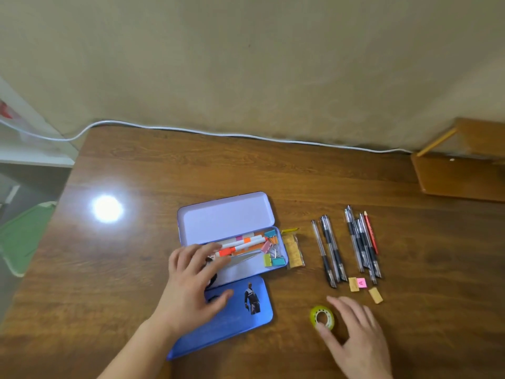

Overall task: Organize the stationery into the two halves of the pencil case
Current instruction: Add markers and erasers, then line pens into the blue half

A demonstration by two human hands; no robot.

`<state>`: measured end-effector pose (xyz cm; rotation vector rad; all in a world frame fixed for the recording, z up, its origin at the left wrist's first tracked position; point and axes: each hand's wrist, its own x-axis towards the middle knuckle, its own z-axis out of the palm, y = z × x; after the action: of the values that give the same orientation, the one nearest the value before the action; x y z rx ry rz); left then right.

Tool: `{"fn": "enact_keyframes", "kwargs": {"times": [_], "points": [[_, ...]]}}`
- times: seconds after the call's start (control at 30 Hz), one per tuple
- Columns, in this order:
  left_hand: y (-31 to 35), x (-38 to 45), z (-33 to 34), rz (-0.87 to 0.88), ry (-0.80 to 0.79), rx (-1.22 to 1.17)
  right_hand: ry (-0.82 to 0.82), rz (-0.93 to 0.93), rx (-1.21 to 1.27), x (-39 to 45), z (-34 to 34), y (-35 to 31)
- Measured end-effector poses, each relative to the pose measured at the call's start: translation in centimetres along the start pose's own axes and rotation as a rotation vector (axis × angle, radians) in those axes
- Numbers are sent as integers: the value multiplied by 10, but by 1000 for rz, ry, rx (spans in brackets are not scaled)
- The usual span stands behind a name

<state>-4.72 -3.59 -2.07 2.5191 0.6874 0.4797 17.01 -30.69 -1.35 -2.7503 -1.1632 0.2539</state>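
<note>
Right hand (355, 332) fingers spread, flanking tape roll (322, 318); left hand (191, 280) flat on pencil case (226, 222).

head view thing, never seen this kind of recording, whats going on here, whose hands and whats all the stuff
There is no machine here: one camera worn on a person's head looks down at their two bare hands. On the wooden table lies an open pencil case holding highlighters and binder clips. The left hand rests on the case with fingers spread, holding nothing. The right hand touches a green tape roll. Black pens and small erasers wait to the right.
</note>
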Motion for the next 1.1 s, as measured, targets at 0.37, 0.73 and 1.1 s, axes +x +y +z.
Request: {"fn": "enact_keyframes", "kwargs": {"times": [0.37, 0.73, 1.1], "points": [[17, -69, 1, -99, 17, 28, 34, 33, 26, 30, -15, -39], [40, -62, -3, -163, 106, -119, -285, -377, -167, 125, -37, -75], [66, -42, 16, -169, 105, -162, 26, -91, 245, 53, -41, -57]]}}
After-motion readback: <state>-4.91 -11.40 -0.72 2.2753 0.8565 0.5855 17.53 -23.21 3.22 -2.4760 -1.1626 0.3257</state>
